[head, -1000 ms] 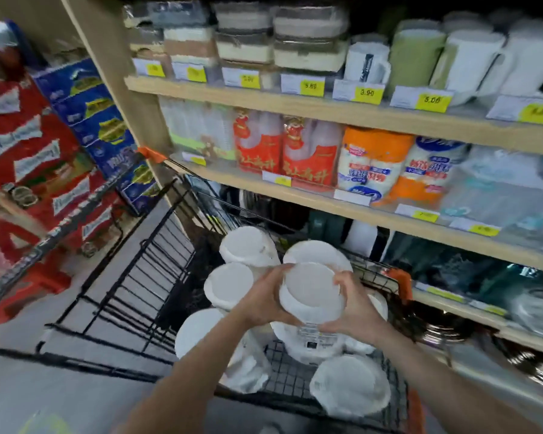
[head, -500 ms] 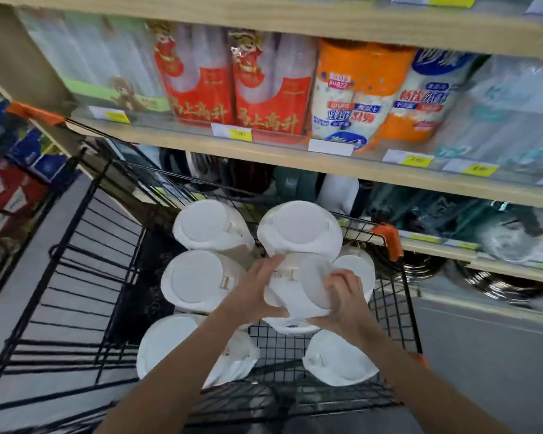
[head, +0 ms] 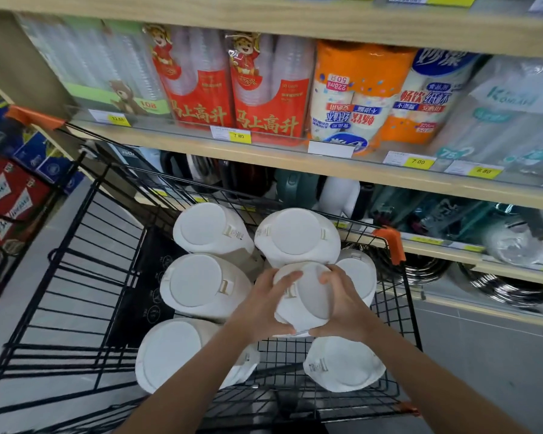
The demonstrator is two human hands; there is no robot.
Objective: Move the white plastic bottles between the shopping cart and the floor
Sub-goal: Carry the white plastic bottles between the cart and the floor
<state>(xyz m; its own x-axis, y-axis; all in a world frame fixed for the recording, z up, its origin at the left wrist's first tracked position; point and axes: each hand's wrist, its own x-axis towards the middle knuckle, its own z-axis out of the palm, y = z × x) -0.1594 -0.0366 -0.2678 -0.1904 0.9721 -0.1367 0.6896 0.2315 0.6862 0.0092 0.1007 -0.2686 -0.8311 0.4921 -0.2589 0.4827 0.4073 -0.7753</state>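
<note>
Several white plastic bottles stand in the black wire shopping cart [head: 402, 296], seen from above by their round lids. Both hands hold one bottle [head: 308, 296] in the middle of the cart: my left hand [head: 261, 305] grips its left side and my right hand [head: 345, 305] grips its right side. Other bottles sit around it, at the back left [head: 207, 233], the back [head: 295, 236], the left [head: 198, 286], the near left [head: 170, 355] and the near right [head: 342, 364]. One more bottle [head: 361, 274] shows partly behind my right hand.
Wooden shelves [head: 295, 158] run along the far side, stocked with packs of cups, kettles and steel bowls. Red and blue cartons [head: 10, 195] are stacked at the left. The cart's folded child seat frame [head: 76, 277] lies to the left over grey floor [head: 483, 355].
The camera has tilted down and closer to the cart. The held bottle has dropped lower among the others, with both hands still round it.
</note>
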